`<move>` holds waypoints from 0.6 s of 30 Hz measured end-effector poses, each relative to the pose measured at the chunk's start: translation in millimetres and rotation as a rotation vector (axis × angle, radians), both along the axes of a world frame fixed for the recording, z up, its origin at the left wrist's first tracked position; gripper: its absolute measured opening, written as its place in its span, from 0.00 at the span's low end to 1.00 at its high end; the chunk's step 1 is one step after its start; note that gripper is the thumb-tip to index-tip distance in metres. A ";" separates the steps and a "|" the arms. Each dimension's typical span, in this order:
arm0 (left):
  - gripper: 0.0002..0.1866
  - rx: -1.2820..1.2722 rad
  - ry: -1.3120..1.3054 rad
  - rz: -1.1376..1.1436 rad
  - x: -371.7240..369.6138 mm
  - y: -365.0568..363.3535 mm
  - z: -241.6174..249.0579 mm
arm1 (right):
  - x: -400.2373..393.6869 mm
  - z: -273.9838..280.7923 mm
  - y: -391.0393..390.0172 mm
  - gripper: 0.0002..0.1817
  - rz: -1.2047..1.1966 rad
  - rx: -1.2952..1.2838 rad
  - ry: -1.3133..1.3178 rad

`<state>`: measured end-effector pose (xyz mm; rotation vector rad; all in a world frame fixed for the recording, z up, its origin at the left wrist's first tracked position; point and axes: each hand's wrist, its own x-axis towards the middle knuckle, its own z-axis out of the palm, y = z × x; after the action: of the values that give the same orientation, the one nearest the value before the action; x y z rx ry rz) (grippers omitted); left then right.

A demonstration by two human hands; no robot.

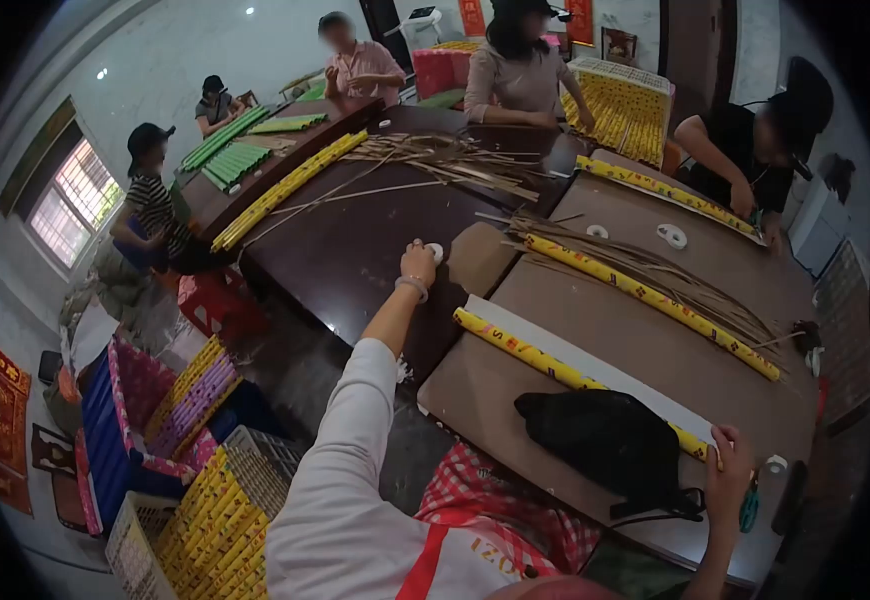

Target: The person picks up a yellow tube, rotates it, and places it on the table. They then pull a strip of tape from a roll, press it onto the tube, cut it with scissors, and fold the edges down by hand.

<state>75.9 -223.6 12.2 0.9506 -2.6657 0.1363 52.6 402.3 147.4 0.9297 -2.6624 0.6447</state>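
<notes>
My left hand is stretched out over the dark table, its fingers closed on a white roll of tape. Nearer to me, a yellow patterned tube lies along the edge of a white paper sheet. At the right end of that tube, my right hand has its fingers closed around the tip. A black cloth item with a strap covers part of the tube and the table. Green-handled scissors and another tape roll lie beside my right hand.
Another yellow tube lies farther across, beside thin brown strips. Tape rolls sit beyond. A co-worker handles a tube opposite; several others sit around. Crates of finished tubes stand at lower left.
</notes>
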 end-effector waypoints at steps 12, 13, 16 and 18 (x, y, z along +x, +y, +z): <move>0.15 -0.048 0.216 -1.154 49.3 230.8 133.0 | 27.4 41.3 -90.6 0.21 0.426 -0.090 0.045; 0.16 0.014 0.195 -1.236 58.0 257.5 143.9 | 32.2 45.1 -97.4 0.22 0.479 -0.097 0.024; 0.16 0.007 0.207 -1.427 76.0 311.4 149.2 | 41.4 45.5 -98.3 0.19 0.515 -0.072 0.054; 0.15 0.076 0.212 -1.448 83.5 331.8 153.7 | 46.3 40.2 -90.3 0.15 0.490 -0.025 0.005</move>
<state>159.4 108.1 165.9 -0.9879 -2.4762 -0.3601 99.0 312.1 187.7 1.5909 -2.4197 0.7666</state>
